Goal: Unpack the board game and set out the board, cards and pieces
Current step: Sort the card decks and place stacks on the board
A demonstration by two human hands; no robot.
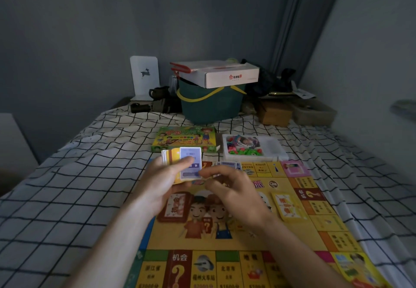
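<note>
Left hand (166, 182) grips card stack (180, 164); right hand (227, 188) pinches top card's lower edge; peel singly, lay flat on board (292, 224), keep stack squared.

Dim grey walls (90, 29), checked bedsheet (67, 186)

The board (236, 231) lies flat on the bed (67, 186), right of centre. Above its far left corner, the left hand (162, 184) holds a stack of cards (182, 164), the right hand (234, 188) just right of it, pinching the top card's near edge. A few cards (227, 165) lie on the board's far edge behind the right hand; another pile (287, 205) sits on its right part. Behind the board, the game box (184, 139) left, a tray (252, 147) of pieces (243, 150) right. Further back, a basket (209, 103) with a carton (220, 74) on top.
</note>
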